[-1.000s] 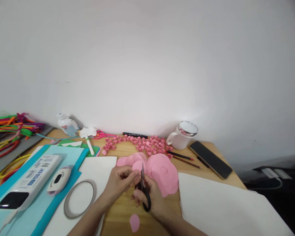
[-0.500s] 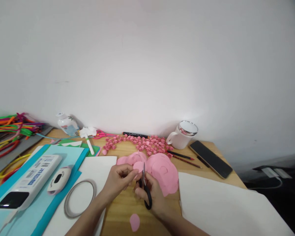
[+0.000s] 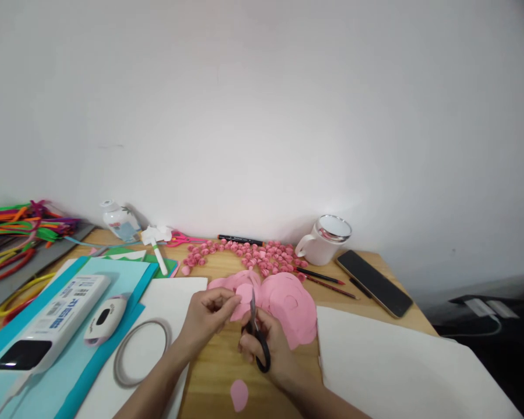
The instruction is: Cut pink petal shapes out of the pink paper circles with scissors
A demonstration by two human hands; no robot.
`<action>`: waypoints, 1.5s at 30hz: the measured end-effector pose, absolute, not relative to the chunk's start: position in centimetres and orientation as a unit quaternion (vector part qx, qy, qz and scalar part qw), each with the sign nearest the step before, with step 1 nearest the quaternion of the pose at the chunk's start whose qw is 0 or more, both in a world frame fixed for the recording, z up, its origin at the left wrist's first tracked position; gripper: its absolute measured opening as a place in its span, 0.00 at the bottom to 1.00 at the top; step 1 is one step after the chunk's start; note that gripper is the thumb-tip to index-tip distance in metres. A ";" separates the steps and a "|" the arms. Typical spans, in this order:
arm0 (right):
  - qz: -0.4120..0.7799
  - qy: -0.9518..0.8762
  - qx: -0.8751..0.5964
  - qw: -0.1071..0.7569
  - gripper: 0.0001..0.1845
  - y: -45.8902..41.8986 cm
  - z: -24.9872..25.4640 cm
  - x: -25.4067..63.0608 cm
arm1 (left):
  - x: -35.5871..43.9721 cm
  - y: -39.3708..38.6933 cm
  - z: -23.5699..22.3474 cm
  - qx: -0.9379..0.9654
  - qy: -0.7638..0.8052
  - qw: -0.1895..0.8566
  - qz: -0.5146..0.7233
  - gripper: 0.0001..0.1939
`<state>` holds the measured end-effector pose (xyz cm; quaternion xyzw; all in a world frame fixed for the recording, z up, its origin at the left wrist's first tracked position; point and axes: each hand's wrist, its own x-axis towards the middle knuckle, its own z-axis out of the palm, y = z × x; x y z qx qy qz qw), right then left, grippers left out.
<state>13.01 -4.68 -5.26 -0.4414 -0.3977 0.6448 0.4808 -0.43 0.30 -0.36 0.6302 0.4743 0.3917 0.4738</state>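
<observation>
Between thumb and fingers, my left hand (image 3: 212, 314) pinches a small pink paper piece (image 3: 244, 293). My right hand (image 3: 268, 340) grips black-handled scissors (image 3: 262, 349), with the blades pointing up and away beside the paper's right edge. Whether the blades touch the paper I cannot tell. Just beyond both hands lie larger pink round paper cutouts (image 3: 290, 308), overlapping one another. Nearer to me, a loose pink petal-shaped piece (image 3: 239, 395) rests on the wooden table (image 3: 213, 372).
Many small rolled pink paper pieces (image 3: 266, 256) lie near the wall. A white mug (image 3: 324, 241), pencils (image 3: 327, 285) and a phone (image 3: 374, 282) are at right. White paper (image 3: 397, 361) flanks my right arm; a tape ring (image 3: 117, 361) and a power bank (image 3: 61, 320) lie left.
My left hand has shifted slightly left with the pink paper piece, which is turned a little. The scissors have moved slightly left, still in my right hand.
</observation>
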 end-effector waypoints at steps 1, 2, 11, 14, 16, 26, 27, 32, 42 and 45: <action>0.647 -0.393 -0.443 0.481 0.10 -4.7 -5.2 13.0 | -0.5 0.3 -0.4 0.629 0.475 0.470 0.397 0.14; 0.651 -0.385 -0.445 0.480 0.10 -4.7 -5.0 13.0 | -0.5 0.4 -0.4 0.626 0.476 0.467 0.403 0.14; 0.681 -0.336 -0.434 0.485 0.10 -4.6 -4.2 12.7 | -0.7 0.4 -0.7 0.607 0.479 0.455 0.442 0.13; 0.662 -0.356 -0.439 0.493 0.09 -4.6 -4.2 12.7 | -0.5 0.2 -0.8 0.632 0.475 0.440 0.426 0.11; 0.656 -0.372 -0.436 0.491 0.10 -4.7 -4.6 12.7 | -0.2 0.0 -0.8 0.643 0.474 0.436 0.414 0.11; 0.643 -0.421 -0.425 0.479 0.15 -4.8 -6.1 12.7 | -0.1 -0.2 -0.2 0.665 0.466 0.436 0.387 0.16; 0.638 -0.426 -0.420 0.485 0.16 -4.8 -5.9 12.7 | -0.2 -0.1 -0.1 0.671 0.459 0.444 0.377 0.16; 0.631 -0.435 -0.406 0.498 0.22 -4.7 -5.6 12.9 | -0.4 0.1 0.1 0.683 0.443 0.465 0.348 0.14; 0.644 -0.415 -0.417 0.490 0.19 -4.7 -6.8 12.9 | -0.7 0.2 0.0 0.672 0.470 0.456 0.347 0.15; 0.650 -0.405 -0.424 0.484 0.18 -4.7 -6.4 12.8 | -0.7 0.1 0.2 0.671 0.472 0.453 0.349 0.16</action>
